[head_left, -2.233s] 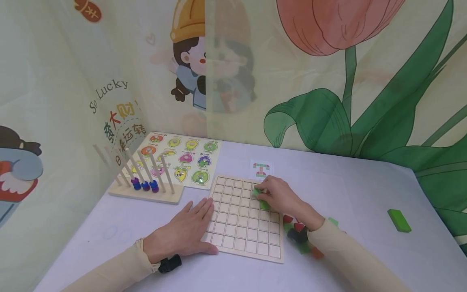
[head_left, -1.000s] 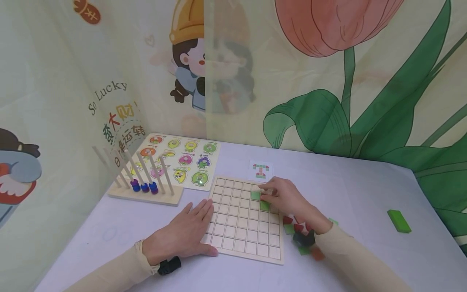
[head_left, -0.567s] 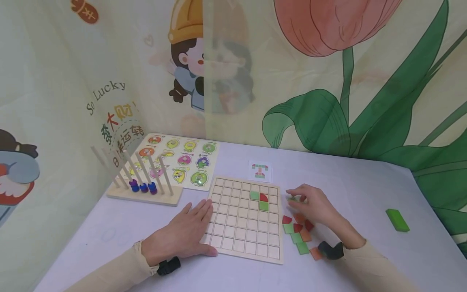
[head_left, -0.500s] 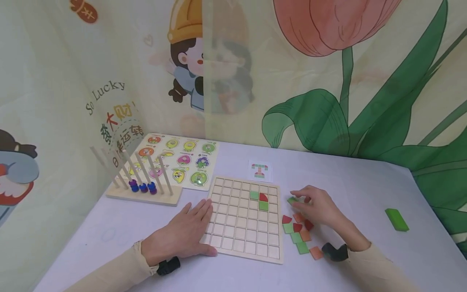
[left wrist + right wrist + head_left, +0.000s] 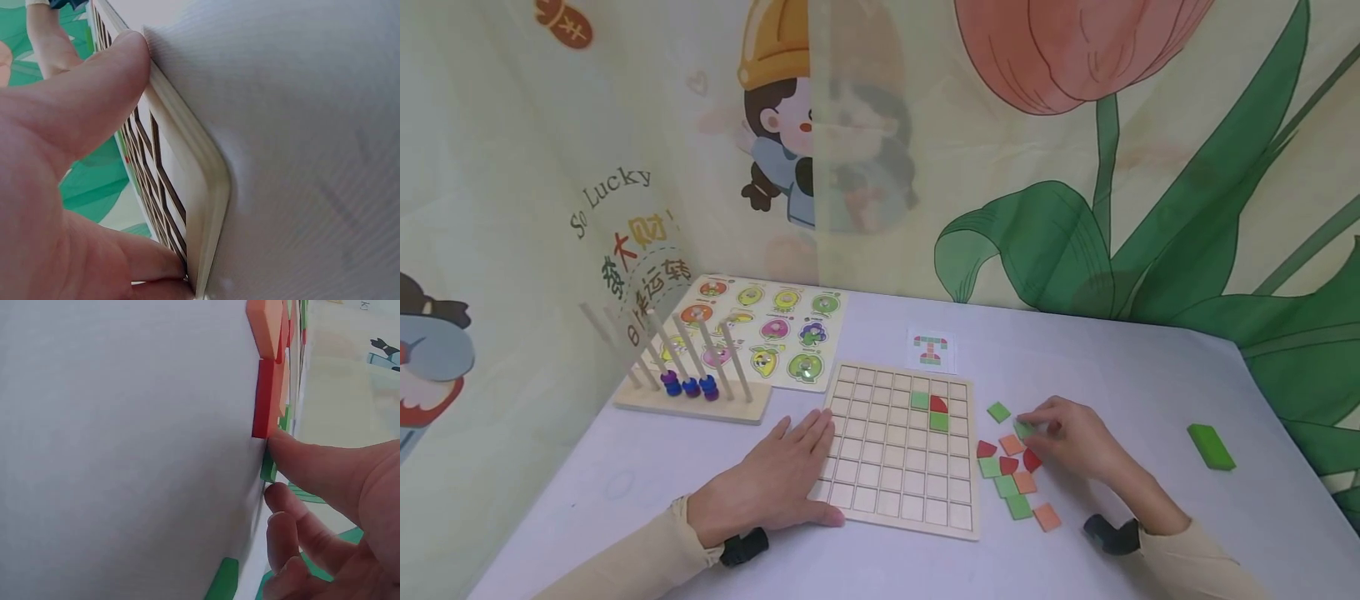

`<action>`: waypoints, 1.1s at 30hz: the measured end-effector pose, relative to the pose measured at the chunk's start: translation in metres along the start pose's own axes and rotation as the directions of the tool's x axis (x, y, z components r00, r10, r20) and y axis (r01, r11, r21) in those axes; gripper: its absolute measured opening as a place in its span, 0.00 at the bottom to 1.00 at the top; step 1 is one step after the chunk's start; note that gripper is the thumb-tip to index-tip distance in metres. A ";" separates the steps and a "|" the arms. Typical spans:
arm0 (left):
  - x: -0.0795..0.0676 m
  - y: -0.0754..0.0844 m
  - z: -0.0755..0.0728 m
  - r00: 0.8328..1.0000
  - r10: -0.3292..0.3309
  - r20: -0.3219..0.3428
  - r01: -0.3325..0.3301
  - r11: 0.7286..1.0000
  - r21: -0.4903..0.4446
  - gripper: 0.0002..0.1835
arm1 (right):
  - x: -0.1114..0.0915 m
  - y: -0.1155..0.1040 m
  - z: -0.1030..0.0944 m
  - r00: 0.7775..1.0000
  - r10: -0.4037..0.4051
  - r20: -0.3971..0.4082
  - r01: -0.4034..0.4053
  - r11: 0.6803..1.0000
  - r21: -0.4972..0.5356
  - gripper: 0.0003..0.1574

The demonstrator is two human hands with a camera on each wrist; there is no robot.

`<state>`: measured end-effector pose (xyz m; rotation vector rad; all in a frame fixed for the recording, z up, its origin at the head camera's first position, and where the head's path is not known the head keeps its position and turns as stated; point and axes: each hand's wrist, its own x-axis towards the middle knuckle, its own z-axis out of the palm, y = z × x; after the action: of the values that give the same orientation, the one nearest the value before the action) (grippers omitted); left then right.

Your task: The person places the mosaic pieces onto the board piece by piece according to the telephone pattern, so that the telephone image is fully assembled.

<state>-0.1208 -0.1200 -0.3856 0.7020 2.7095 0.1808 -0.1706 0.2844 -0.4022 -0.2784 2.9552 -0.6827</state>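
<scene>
My left hand (image 5: 767, 479) lies with straight fingers against the left edge of a wooden grid board (image 5: 880, 527), its thumb at the near edge. In the left wrist view that thumb and the fingertips touch the board's rim (image 5: 206, 181). Two green square tiles (image 5: 938, 422) and a red quarter-round tile (image 5: 938, 404) sit in the board's upper right cells. To the right of the board, my right hand (image 5: 1075, 437) pinches a green square tile (image 5: 1023, 429) between thumb and forefinger. In the right wrist view this green tile (image 5: 269, 465) shows edge-on beside a red tile (image 5: 267, 400).
Loose red, green and orange tiles (image 5: 1047, 517) lie between board and right hand, with a separate green tile (image 5: 998, 412) behind them. A pattern card (image 5: 932, 350) is beyond the board. A peg stand (image 5: 692, 403), fruit puzzle board (image 5: 806, 343) and green block (image 5: 1212, 447) stand further out.
My right hand has left the board, uncovering a red quarter-round tile there. It moved right to the loose tiles, passed from one green tile to another; the left hand stays put.
</scene>
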 end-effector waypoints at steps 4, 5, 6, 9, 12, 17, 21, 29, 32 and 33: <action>0.000 0.000 0.000 1.000 -0.003 0.005 0.003 1.000 -0.006 0.61 | 0.000 0.001 0.003 0.999 -0.032 -0.025 0.032 0.999 -0.024 0.22; 0.000 0.000 0.000 1.000 -0.002 0.006 0.002 1.000 -0.005 0.61 | 0.001 0.000 0.003 0.999 -0.040 -0.032 0.039 0.999 -0.029 0.21; 0.000 0.000 0.000 1.000 -0.002 0.006 0.002 1.000 -0.003 0.61 | 0.001 0.000 0.004 0.998 -0.046 -0.038 0.045 0.998 -0.034 0.21; 0.000 0.000 0.000 1.000 -0.002 0.006 0.002 1.000 0.002 0.61 | 0.002 -0.001 0.004 0.997 -0.053 -0.053 0.050 0.998 -0.042 0.20; 0.001 -0.001 0.000 1.000 -0.002 0.007 0.002 1.000 0.011 0.61 | 0.002 -0.003 0.005 0.998 -0.032 -0.054 0.030 0.999 -0.034 0.21; 0.001 -0.001 -0.001 1.000 -0.001 0.007 0.001 1.000 0.014 0.61 | 0.002 -0.005 0.005 0.999 -0.009 -0.040 0.008 1.000 -0.018 0.23; 0.001 -0.001 -0.001 1.000 0.000 0.007 0.000 1.000 0.009 0.61 | 0.000 -0.005 0.005 1.000 -0.011 -0.029 0.010 1.000 -0.015 0.23; 0.001 -0.001 0.000 1.000 -0.002 0.008 0.002 1.000 0.001 0.61 | 0.002 -0.016 0.000 0.999 -0.042 -0.021 0.042 0.999 0.011 0.23; 0.001 -0.001 0.001 1.000 -0.002 0.008 0.002 1.000 -0.001 0.62 | 0.007 -0.029 0.000 0.998 -0.061 -0.022 0.061 0.998 0.017 0.22; 0.001 -0.001 0.001 1.000 -0.002 0.008 0.002 1.000 -0.003 0.62 | 0.009 -0.034 0.001 0.998 -0.066 -0.020 0.066 0.998 0.017 0.21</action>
<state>-0.1215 -0.1202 -0.3866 0.6976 2.7020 0.1812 -0.1740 0.2519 -0.3889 -0.3714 2.9687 -0.7236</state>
